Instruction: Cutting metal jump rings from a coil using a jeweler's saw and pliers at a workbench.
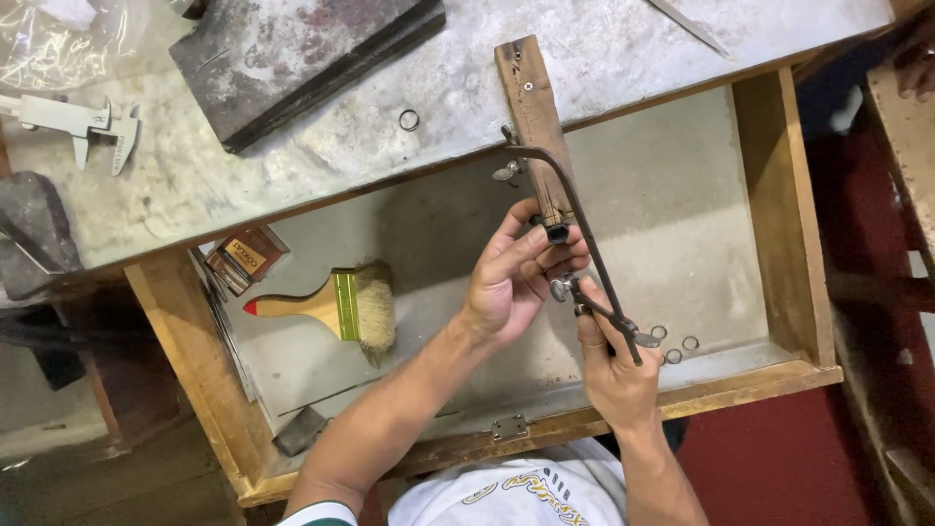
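Nearest the wearer, the right hand (616, 375) grips the handle of a jeweller's saw (584, 248), fingers curled shut around it. At its ten o'clock, the left hand (508, 282) pinches the saw's lower clamp screw (559, 288), just beneath the wooden bench pin (531, 107). Small metal rings (674, 344) lie in the open drawer (789, 224) at three o'clock; a brush (336, 307) rests at nine. Farther off, on the worktop (623, 49), sit a dark block (302, 54) and calipers (83, 125).

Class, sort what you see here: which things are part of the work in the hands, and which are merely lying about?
In use:
left hand
right hand
dark metal saw frame
wooden bench peg

Lying about:
wooden-handled bristle brush
steel caliper
dark slab
small metal rings
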